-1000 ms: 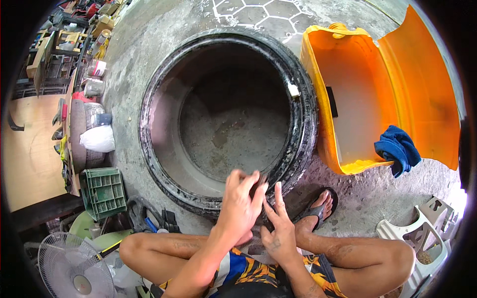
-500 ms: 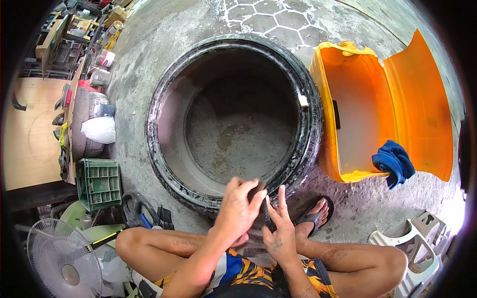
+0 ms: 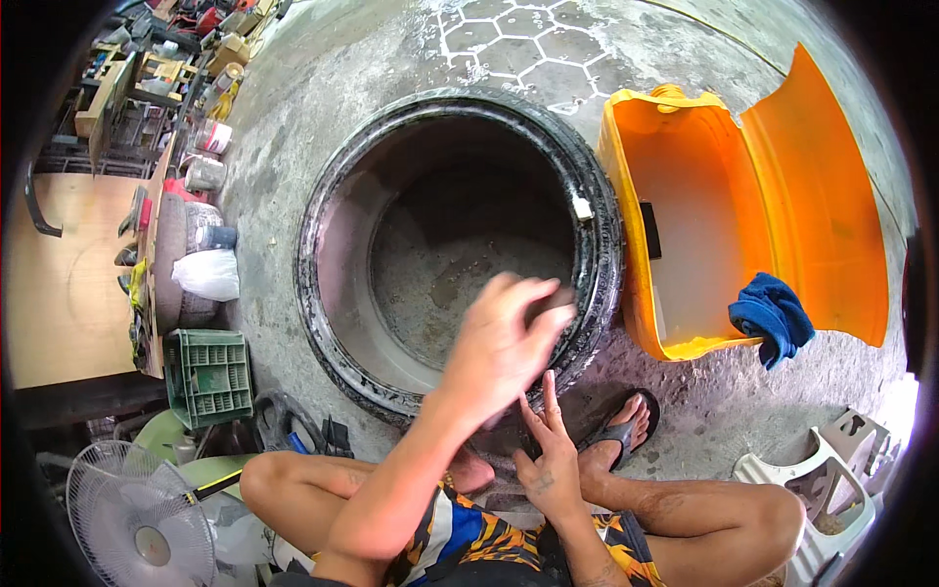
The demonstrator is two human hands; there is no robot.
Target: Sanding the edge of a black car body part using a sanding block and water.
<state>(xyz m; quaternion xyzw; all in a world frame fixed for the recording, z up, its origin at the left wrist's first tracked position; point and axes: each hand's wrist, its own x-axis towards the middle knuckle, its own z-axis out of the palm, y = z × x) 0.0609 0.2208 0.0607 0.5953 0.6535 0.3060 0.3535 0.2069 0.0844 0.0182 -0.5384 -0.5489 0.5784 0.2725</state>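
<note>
A wide wheel barrel [image 3: 337,245] lies flat before me, with worn black edging and a grey inner wall. My left hand [image 3: 504,338] is over its near right part, closed around a small dark piece [image 3: 554,303]; motion blurs it, so I cannot make out its kind. Lower down, my right hand [image 3: 553,474] has two fingers stretched up against the barrel's near edge, and nothing shows in it. On the right side of the black edging sits a small white block [image 3: 583,209].
An orange cut-open container [image 3: 641,303] stands right of the barrel, holding cloudy water and a dark block [image 3: 649,230]. A blue cloth [image 3: 773,318] hangs over its edge. At left are a green crate [image 3: 207,377] and a fan [image 3: 142,519]; a grey plastic stool [image 3: 822,489] lies lower right.
My left hand has moved up and right, away from my right hand, carrying the dark piece over the barrel. The right hand stays nearly in place. The whole view has shifted slightly.
</note>
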